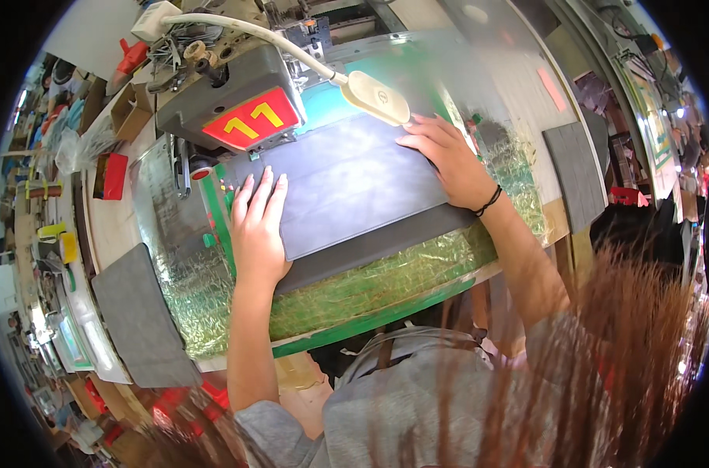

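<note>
A flat grey leather-like panel (362, 183) lies beneath the head of a sewing machine (222, 93). Under its near edge a second, darker sheet (354, 251) sticks out. My left hand (257, 230) rests on the panel's left edge with its fingers stretched forward. At the far right corner, my right hand (454, 160) lies with fingers extended over the edge; a dark band circles that wrist. A white lamp (378, 97) on a bent neck lights the panel brightly. The needle area is mostly hidden by the machine head.
Shiny, crinkled film covers the green-edged worktop (386, 298). Dark grey panels lie at the left (144, 320) and right (577, 175). Beyond the left side are a red box (111, 175), an open cardboard box (132, 113) and a thread spool (42, 189).
</note>
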{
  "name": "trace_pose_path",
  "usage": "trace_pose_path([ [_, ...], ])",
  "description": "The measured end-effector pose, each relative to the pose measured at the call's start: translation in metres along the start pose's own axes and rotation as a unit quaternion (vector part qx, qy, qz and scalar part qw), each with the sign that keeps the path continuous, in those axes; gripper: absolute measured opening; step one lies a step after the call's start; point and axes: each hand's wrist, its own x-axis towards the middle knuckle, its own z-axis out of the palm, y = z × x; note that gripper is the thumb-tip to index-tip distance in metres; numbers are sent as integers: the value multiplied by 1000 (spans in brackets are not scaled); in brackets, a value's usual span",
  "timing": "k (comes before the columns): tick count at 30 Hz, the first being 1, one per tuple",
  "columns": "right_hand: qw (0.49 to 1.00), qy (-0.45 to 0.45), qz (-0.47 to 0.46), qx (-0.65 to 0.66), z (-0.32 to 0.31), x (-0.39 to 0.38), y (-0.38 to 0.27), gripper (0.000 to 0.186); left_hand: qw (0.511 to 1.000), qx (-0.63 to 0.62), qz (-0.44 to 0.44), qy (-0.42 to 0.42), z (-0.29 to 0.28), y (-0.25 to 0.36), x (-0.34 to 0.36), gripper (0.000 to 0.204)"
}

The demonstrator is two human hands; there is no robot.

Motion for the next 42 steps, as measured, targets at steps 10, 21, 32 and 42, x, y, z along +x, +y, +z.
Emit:
trace_pose_path([
  [10, 1000, 1, -3, 6, -16, -10, 20, 60, 1000, -20, 0, -7, 3, 27, 12, 63],
  [21, 1000, 0, 17, 11, -33, -20, 28, 62, 999, -34, 4, 33, 19, 42, 20, 61],
  [32, 1000, 22, -9, 16, -15, -16, 14, 68, 996, -64, 3, 65, 15, 19, 5, 62],
  [42, 970, 210, 118, 41, -6, -44, 8, 33, 981, -150, -6, 126, 1, 28, -10, 52],
])
